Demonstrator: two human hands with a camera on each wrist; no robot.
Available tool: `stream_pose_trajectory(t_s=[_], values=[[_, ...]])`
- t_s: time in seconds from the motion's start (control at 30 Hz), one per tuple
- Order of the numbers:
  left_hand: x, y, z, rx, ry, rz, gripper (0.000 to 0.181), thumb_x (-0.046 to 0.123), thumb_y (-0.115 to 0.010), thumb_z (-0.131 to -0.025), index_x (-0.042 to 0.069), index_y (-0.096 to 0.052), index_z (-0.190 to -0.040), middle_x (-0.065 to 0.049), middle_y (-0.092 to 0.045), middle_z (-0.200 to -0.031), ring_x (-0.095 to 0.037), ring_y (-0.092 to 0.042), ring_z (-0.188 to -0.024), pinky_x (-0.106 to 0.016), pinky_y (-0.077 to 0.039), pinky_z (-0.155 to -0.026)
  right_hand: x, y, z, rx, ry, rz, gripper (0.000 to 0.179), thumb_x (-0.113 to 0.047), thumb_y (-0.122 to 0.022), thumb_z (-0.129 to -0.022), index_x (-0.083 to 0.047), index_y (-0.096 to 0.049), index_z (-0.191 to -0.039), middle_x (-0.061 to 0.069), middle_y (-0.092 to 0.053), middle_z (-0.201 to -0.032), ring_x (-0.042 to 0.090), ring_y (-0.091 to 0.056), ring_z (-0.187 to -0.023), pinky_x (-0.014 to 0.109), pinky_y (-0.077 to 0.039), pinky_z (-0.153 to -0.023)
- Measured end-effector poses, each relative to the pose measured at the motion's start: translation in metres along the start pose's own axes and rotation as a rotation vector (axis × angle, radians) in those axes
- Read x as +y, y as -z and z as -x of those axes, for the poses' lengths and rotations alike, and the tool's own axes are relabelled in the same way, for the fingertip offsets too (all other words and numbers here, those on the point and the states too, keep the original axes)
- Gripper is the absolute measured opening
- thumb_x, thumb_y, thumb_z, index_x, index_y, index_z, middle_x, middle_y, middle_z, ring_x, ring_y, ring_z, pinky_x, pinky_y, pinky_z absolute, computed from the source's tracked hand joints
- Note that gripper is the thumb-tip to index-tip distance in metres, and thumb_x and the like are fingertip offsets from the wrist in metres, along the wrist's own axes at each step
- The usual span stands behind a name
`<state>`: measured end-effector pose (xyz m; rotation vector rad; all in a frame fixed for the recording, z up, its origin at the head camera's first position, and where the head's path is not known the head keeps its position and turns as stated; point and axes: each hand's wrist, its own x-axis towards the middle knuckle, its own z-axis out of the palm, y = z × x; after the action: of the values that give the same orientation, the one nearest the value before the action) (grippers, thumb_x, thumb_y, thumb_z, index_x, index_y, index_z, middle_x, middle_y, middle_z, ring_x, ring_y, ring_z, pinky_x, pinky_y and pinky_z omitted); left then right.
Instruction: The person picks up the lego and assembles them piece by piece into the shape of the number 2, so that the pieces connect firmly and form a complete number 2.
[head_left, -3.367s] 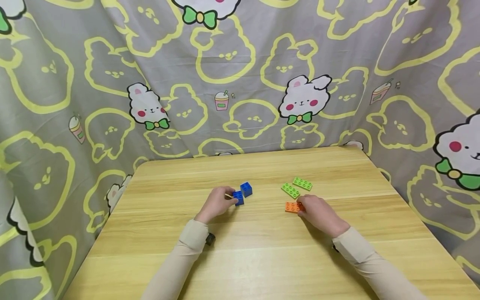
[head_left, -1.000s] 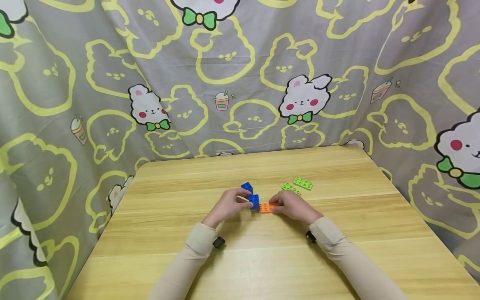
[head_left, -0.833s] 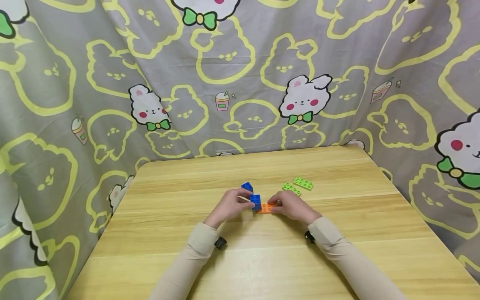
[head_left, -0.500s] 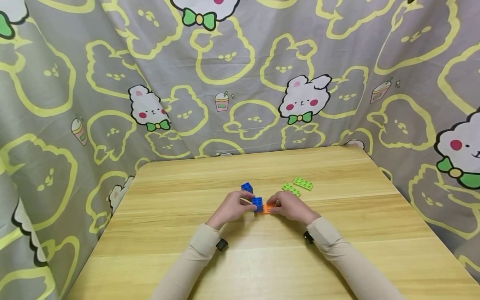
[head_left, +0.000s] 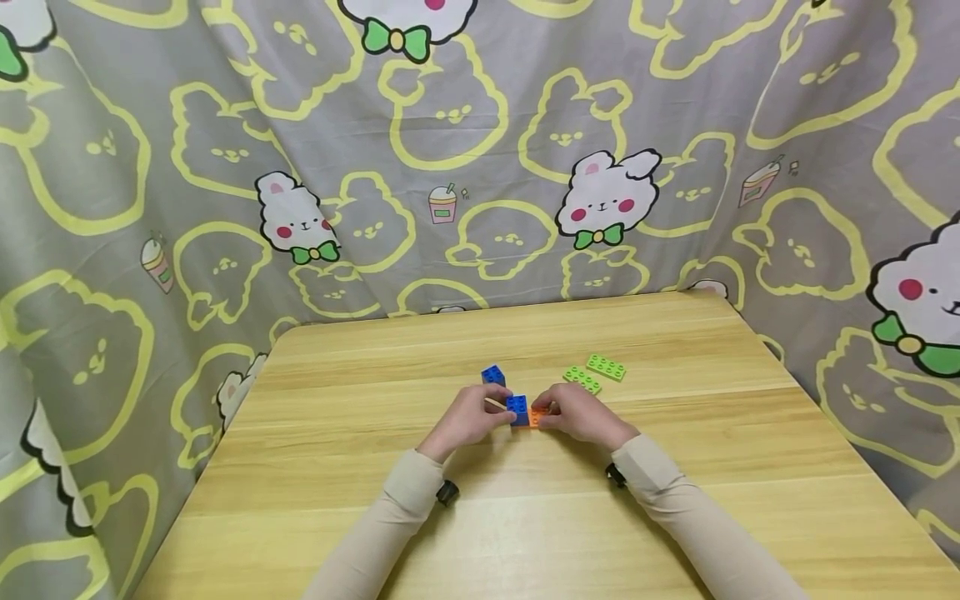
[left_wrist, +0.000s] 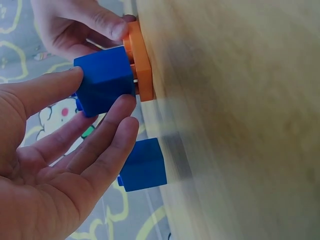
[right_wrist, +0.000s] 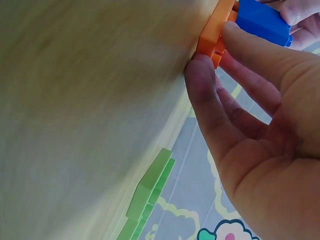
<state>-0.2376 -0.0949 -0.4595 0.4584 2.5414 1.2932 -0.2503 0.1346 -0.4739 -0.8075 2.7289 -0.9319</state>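
Blue over orange, right at the join! Looking at a blue brick (head_left: 518, 411), pinched between thumb and fingers of the left hand (head_left: 471, 415), perched on the 9 o'clock end of an orange plate (head_left: 536, 417). Now across to the right hand (head_left: 579, 415), narrow too, gripping that plate toward 3 o'clock, low at the surface (head_left: 525, 517). Probably not pressed home, judging by the orange studs (left_wrist: 134, 73) visible under the brick from the left wrist. Best to square the edges, match studs to sockets, brace the plate flat, then push straight down without rocking. Mind the spare brick (head_left: 492, 375) at 11 o'clock, near enough to nudge; leave alone the green plates (head_left: 606, 367) at 2 o'clock. And for lettering? Nothing readable on any brick, with stud tops too small to tell; likewise no legible words on the printed cup (head_left: 442, 205), green label and all, up on the cloth backdrop (head_left: 495, 179).
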Motion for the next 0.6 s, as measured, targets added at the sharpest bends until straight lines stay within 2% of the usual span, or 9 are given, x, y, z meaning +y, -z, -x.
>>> stream_pose_trajectory(t_s=[0.6], values=[[-0.0026,-0.0021,0.0016,0.002,-0.054,0.003,0.035,0.017,-0.074,-0.096,0.002,-0.068,-0.127,-0.015,-0.069,-0.126,-0.027,-0.073,-0.102,-0.033,-0.061,-0.079,-0.0048,0.0003,0.0019,-0.001,-0.026,0.011,0.030,-0.012,-0.080,-0.089,0.000,-0.074,-0.116,0.007,-0.074,-0.101,0.012,-0.063,-0.083,0.032,-0.055,-0.075]])
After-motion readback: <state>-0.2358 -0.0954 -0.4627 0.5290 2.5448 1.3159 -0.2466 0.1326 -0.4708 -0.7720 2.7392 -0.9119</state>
